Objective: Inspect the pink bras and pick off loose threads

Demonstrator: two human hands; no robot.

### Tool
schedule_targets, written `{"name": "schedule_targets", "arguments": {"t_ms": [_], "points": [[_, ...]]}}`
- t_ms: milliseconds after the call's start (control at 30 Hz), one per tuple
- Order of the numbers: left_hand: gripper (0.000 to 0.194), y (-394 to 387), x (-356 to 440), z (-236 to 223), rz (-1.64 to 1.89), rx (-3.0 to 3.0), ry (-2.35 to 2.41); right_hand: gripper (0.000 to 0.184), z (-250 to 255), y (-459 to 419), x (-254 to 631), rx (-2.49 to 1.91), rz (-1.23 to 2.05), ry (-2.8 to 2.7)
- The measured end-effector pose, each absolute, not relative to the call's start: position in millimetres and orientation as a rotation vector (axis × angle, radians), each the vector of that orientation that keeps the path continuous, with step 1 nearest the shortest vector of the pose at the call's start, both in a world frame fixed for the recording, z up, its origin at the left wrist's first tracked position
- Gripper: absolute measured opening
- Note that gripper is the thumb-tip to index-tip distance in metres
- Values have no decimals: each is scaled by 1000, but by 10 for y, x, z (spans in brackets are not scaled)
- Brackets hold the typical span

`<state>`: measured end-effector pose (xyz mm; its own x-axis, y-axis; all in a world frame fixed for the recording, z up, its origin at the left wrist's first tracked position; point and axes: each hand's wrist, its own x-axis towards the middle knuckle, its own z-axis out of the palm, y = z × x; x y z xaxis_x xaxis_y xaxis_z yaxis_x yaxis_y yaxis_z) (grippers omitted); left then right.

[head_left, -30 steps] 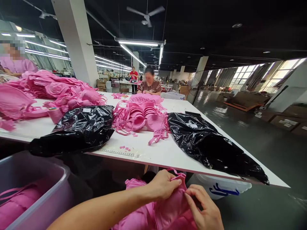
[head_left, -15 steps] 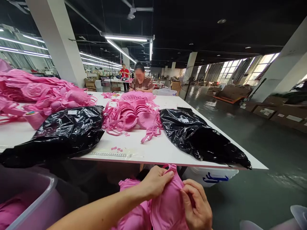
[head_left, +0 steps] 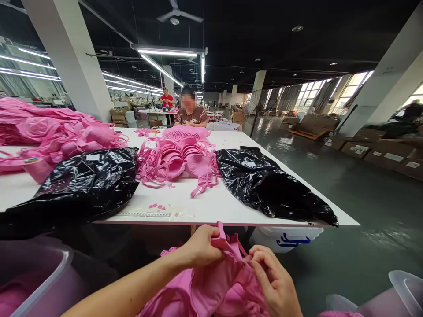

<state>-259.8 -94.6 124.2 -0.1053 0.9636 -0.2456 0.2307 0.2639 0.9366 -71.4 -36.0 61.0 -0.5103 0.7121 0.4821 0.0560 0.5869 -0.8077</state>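
Observation:
A pink bra hangs between my hands, below the front edge of the white table. My left hand pinches its upper edge, thumb on the near side of the fabric. The fingers of my right hand close on the bra's right edge, close to a thin strap. Folds hide part of the cups, and the lower end runs out of view. On the table beyond lies a stack of nested pink bras with straps trailing toward me.
Black plastic bags lie on the table, one on the left and one on the right. A ruler strip runs along the front edge. A translucent bin stands lower left. Across the table sits a co-worker.
My left hand has shifted slightly left and the bra has folded over, its cups turned and more bunched. My right hand still grips the edge. The view has swung a little to the right.

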Motion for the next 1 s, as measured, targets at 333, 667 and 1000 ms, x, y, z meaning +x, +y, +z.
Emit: {"name": "schedule_targets", "arguments": {"t_ms": [333, 667, 1000], "points": [[13, -988, -2525, 1276, 848, 1145, 1587, 25, 713, -517, -888, -665, 1192, -1939], [31, -995, -2456, 1318, 987, 1117, 1436, 7, 730, -467, -804, -414, 734, -2020], [37, -1027, -2397, 1353, 905, 1375, 1572, 10, 722, -478, -799, -506, 590, -2094]]}}
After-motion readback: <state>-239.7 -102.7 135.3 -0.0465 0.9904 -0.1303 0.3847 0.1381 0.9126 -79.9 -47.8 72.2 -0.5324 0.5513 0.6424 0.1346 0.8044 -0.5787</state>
